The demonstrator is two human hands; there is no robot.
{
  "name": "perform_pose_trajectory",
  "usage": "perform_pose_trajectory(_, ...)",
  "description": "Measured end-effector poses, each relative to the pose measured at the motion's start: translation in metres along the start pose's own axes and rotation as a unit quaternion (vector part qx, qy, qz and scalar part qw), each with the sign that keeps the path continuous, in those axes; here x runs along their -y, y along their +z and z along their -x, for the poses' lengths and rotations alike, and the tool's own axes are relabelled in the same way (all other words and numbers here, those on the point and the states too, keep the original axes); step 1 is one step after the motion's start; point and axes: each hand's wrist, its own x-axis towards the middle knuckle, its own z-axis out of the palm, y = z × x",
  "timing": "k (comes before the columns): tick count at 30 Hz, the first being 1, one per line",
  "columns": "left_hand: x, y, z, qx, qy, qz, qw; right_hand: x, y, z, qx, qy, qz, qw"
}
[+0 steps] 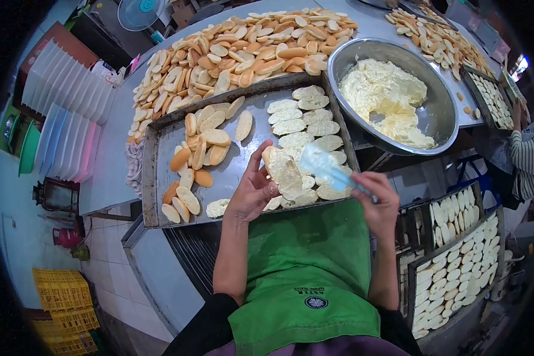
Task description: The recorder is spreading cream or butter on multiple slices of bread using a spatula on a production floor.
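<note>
My left hand (255, 193) holds up a halved bread roll (283, 172), its cut face partly coated with pale cream. In my right hand (378, 199) is a light-blue spatula (323, 166), its blade smeared with cream and close beside the roll. Both hands are over a metal baking tray (151, 178). Cream-coated bread halves (288, 126) lie in rows on the tray's right side, and plain halves (199, 151) are piled loosely on its left. Beyond the tray's right edge stands a steel bowl (451, 115) of pale yellow cream (385, 95).
A large heap of bread halves (243, 47) covers the table behind the tray. At lower right, racked trays (457, 267) hold coated halves. Stacked white plastic containers (65, 89) and yellow crates (62, 296) stand at left. Another person in a striped sleeve (523, 154) is at far right.
</note>
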Motion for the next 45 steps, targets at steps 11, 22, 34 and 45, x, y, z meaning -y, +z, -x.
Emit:
perform_pose_trajectory(11, -0.001, -0.009, 0.006, -0.032, 0.056, 0.008, 0.998, 0.001, 0.0, 0.016, 0.042, 0.049, -0.053, 0.996)
perform_pose_trajectory(22, -0.073, -0.066, 0.03, -0.167, 0.187, -0.112, 0.961, -0.014, -0.01, 0.039, 0.042, 0.334, -0.136, 0.932)
perform_pose_trajectory(34, -0.014, -0.131, -0.02, -0.156, -0.052, -0.338, 0.927, -0.003, -0.005, 0.036, 0.023, 0.312, -0.197, 0.929)
perform_pose_trajectory(45, -0.013, -0.136, -0.025, -0.042, -0.061, -0.718, 0.692, -0.008, -0.013, 0.039, -0.005, 0.317, -0.183, 0.931)
